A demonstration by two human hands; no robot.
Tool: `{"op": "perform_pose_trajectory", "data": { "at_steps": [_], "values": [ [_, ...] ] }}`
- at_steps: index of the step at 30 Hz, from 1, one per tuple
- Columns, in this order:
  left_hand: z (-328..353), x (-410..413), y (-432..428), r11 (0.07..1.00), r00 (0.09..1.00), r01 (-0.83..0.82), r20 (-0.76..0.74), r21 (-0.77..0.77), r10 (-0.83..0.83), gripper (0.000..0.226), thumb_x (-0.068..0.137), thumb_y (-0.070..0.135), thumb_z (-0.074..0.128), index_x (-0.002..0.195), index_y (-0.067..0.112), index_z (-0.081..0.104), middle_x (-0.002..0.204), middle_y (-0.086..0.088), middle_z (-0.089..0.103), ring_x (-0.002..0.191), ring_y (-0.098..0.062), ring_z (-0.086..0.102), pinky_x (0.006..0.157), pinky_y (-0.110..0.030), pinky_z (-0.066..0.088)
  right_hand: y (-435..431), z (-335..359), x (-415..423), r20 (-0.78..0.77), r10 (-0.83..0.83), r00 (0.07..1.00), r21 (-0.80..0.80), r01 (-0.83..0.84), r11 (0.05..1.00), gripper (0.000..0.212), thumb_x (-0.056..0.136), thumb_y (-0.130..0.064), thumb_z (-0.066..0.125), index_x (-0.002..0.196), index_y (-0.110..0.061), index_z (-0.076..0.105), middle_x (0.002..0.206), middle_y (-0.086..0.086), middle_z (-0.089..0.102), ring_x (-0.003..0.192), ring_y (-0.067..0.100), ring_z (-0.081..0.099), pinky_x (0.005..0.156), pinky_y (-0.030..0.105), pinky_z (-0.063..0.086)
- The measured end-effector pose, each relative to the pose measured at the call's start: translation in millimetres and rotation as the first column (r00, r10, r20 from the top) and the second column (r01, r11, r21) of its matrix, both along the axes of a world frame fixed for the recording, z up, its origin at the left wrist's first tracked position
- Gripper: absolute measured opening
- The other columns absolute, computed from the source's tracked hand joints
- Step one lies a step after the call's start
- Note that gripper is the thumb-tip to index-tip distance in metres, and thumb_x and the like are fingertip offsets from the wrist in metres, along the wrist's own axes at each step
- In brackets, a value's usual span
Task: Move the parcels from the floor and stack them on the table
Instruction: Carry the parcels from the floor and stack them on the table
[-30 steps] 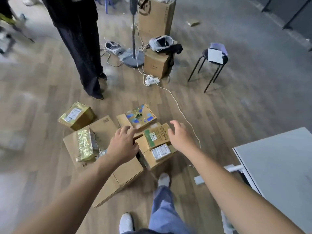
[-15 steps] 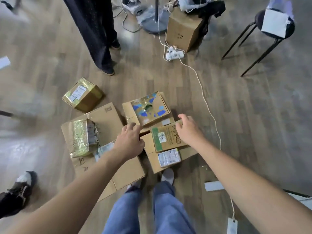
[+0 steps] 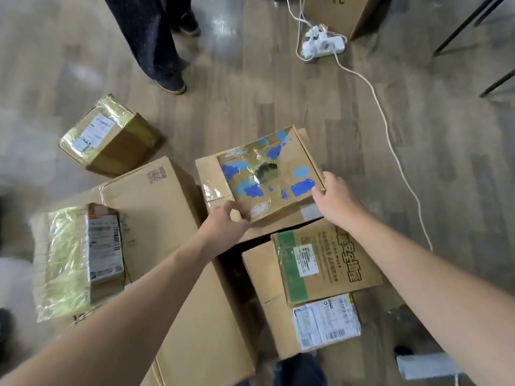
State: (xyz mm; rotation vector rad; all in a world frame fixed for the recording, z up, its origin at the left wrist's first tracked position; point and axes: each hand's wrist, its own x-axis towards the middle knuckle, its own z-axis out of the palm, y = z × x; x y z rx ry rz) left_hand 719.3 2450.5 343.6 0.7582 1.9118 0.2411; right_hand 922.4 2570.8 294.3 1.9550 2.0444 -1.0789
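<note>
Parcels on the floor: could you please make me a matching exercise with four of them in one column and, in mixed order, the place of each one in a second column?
Column one
1. parcel with blue patches
2. parcel with green stripe
3. long parcel in shiny film
4. cube-shaped parcel

Column two
A. on top of the big box at the left
B. alone on the bare floor
C. gripped by the left hand and the right hand
D. on top of a box with a white label

Pairs: 1-C, 2-D, 3-A, 4-B

power strip point(image 3: 323, 45), white cable point(image 3: 390, 129), bystander's legs point(image 3: 150, 37)
</note>
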Motion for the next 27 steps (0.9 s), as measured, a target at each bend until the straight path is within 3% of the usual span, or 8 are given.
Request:
{"op": "perform_pose_trajectory", "data": {
  "at_steps": [2,5,7,9,14,19,23,27],
  "values": [
    [-13.9,0.1,2.7,0.998,0.997,-0.063,0.038,-0.011,0.063,0.018,0.088,0.021,0.053,0.101,0.034,0.053,0.089,0.009,0.056,0.064,-0.013,0.052,0.053,-0.021,0.042,4.9,-15.5,-2.9,-0.005,-0.049,0.999,-0.029,0.049,0.998,0.053,0.099,-0.032,0.040,0.146,-0.009,0.034,0.147,0.014,0.039,0.131,0.031,0.042,0.102,0.041,0.037],
    [-25.6,4.6,8.6,0.987,0.981,-0.161,0.110,-0.023,0.162,0.023,0.088,0.019,0.056,0.109,0.026,0.057,0.115,0.007,0.057,0.089,-0.016,0.057,0.082,-0.028,0.048,10.7,-26.3,-1.5,-0.014,-0.147,0.989,-0.105,0.145,0.984,0.058,0.098,-0.038,0.044,0.148,-0.010,0.034,0.149,0.014,0.035,0.132,0.032,0.042,0.103,0.040,0.037],
    [-23.3,7.4,10.6,0.968,0.958,-0.245,0.145,-0.049,0.249,0.027,0.086,0.017,0.058,0.112,0.024,0.058,0.109,0.007,0.059,0.090,-0.015,0.055,0.093,-0.033,0.047,10.4,-25.4,0.3,-0.060,-0.200,0.978,-0.142,0.190,0.971,0.055,0.096,-0.041,0.046,0.142,-0.012,0.044,0.144,0.012,0.039,0.121,0.030,0.049,0.092,0.035,0.039],
    [-14.1,9.7,9.5,0.953,0.938,-0.296,0.173,-0.061,0.302,0.032,0.083,0.017,0.061,0.114,0.022,0.059,0.100,0.009,0.058,0.097,-0.016,0.056,0.099,-0.034,0.046,4.4,-14.7,3.5,-0.116,-0.273,0.955,-0.143,0.256,0.956,0.050,0.093,-0.041,0.051,0.136,-0.015,0.048,0.135,0.009,0.044,0.111,0.027,0.054,0.092,0.033,0.042],
    [47.9,20.7,1.8,0.953,0.940,-0.297,0.188,0.052,0.283,0.030,0.090,0.016,0.057,0.120,0.018,0.058,0.102,0.005,0.058,0.095,-0.015,0.054,0.082,-0.024,0.038,-18.9,46.7,17.9,-0.183,-0.405,0.896,-0.157,0.380,0.912,0.042,0.078,-0.056,0.053,0.107,-0.028,0.041,0.108,0.001,0.058,0.090,0.024,0.062,0.083,0.050,0.055],
    [136.6,29.6,-15.7,0.957,0.948,-0.263,0.216,0.120,0.233,0.033,0.087,0.016,0.058,0.120,0.019,0.058,0.108,0.002,0.060,0.095,-0.015,0.055,0.075,-0.024,0.039,-39.1,142.3,36.0,-0.256,-0.497,0.829,-0.129,0.480,0.868,0.038,0.089,-0.045,0.060,0.108,-0.018,0.041,0.099,-0.003,0.053,0.087,0.019,0.056,0.078,0.042,0.054],
    [208.5,39.0,-32.1,0.966,0.949,-0.211,0.268,0.151,0.165,0.026,0.088,0.018,0.060,0.114,0.017,0.059,0.089,0.007,0.058,0.077,-0.005,0.052,0.063,-0.018,0.039,-69.1,224.8,49.1,-0.423,-0.634,0.648,-0.232,0.599,0.767,0.036,0.090,-0.034,0.065,0.111,-0.017,0.040,0.109,0.000,0.048,0.095,0.015,0.058,0.071,0.037,0.060],
    [271.2,46.5,-46.4,0.977,0.954,-0.123,0.291,0.172,0.069,0.024,0.084,0.020,0.060,0.107,0.021,0.061,0.096,0.004,0.062,0.079,-0.011,0.056,0.070,-0.022,0.045,-103.0,292.2,66.8,-0.512,-0.657,0.554,-0.180,0.678,0.712,0.033,0.088,-0.031,0.068,0.106,-0.020,0.043,0.113,0.002,0.057,0.102,0.021,0.064,0.073,0.039,0.060]
  ]
}}
